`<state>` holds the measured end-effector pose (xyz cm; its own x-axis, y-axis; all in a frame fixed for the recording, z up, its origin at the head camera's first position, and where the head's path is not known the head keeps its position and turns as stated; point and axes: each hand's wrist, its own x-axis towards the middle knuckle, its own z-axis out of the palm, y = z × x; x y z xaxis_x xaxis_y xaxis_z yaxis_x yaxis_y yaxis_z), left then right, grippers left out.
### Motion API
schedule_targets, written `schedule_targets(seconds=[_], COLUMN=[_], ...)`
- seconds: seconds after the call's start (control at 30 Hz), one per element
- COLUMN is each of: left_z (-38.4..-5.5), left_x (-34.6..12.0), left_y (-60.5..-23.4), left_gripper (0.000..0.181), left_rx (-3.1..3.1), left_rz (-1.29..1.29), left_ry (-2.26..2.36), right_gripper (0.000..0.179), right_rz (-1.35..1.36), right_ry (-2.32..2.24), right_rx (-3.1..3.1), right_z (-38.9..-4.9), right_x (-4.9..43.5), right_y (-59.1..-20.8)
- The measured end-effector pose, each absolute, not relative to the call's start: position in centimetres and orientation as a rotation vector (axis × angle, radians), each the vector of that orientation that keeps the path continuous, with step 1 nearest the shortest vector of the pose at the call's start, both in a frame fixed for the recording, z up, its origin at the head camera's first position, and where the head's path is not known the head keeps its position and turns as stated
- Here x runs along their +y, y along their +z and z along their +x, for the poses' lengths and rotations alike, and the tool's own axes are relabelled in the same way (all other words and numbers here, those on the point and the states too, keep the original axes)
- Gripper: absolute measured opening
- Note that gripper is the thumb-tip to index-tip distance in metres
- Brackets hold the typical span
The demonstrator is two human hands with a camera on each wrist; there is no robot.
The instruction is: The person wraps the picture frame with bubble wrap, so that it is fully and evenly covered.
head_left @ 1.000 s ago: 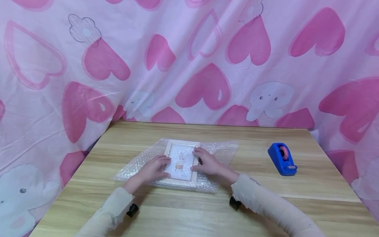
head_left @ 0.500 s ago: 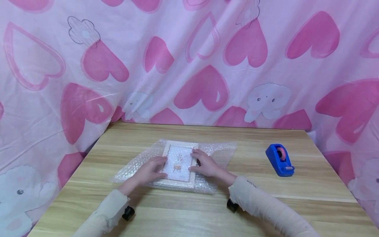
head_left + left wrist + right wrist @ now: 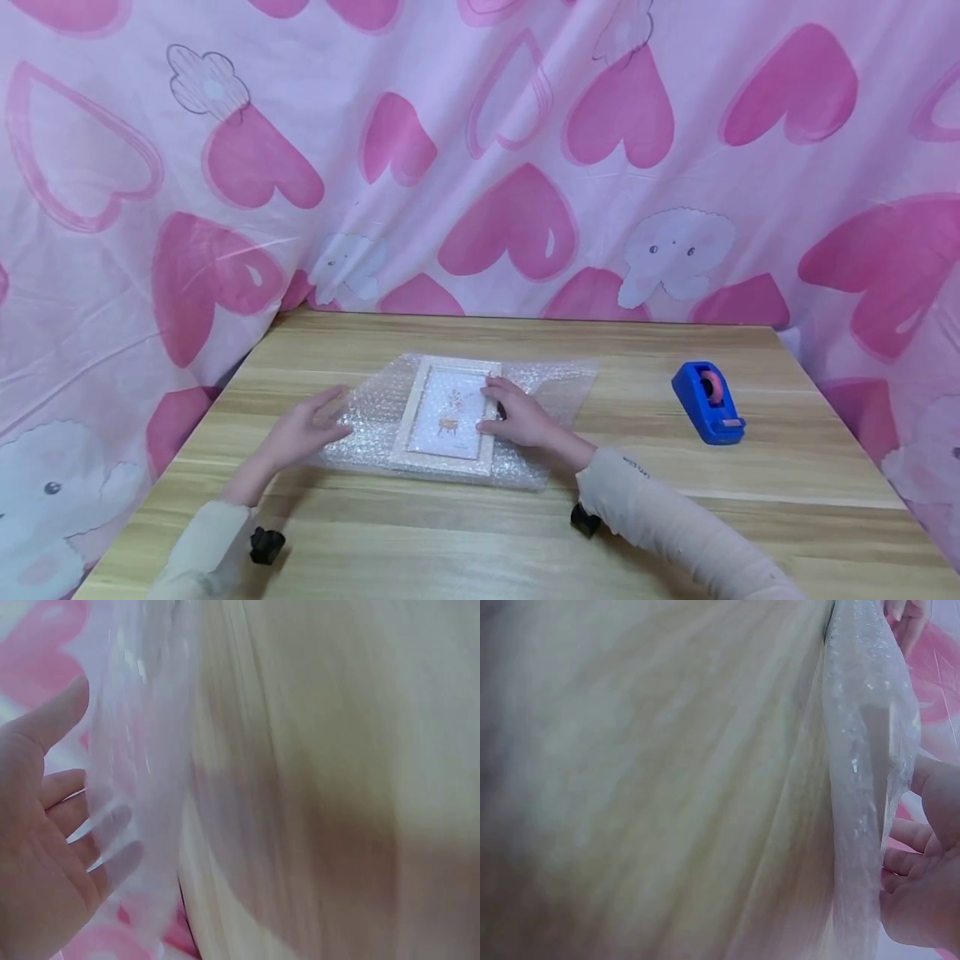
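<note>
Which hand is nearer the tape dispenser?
Right. The right hand is left of the tape dispenser, at the picture frame; the left hand is farther left, at the bubble wrap.

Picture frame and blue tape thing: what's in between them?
From the picture frame, the head view shows the right hand over bubble wrap, then bare table up to the blue tape dispenser.

Frame partly hidden (behind right fingers).
</note>
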<state>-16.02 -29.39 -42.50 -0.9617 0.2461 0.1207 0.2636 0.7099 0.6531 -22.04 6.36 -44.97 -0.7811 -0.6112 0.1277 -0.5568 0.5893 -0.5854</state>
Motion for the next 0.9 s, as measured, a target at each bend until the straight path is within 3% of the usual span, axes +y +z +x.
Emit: schedule_targets(seconds=[0.33, 0.5, 0.9], left_z=[-14.4, -14.1, -13.7], left_x=[-32.7, -33.1, -33.3], left_y=[-42.0, -42.2, -42.9], left_gripper=[0.068, 0.074, 0.066], left_rx=[-3.003, -3.072, -2.858], left_rz=[-0.294, -0.272, -0.265], left_ry=[-1.261, -1.284, -1.650], right_gripper=[0.062, 0.061, 0.060], right_rz=[-0.976, -0.971, -1.001], right_ry=[-0.963, -0.967, -0.996], right_rx=[2.707, 2.711, 2.722], right_z=[-21.8, -21.7, -21.9], right_x=[6.1, 6.1, 6.3], right_y=[-44.7, -44.7, -45.0])
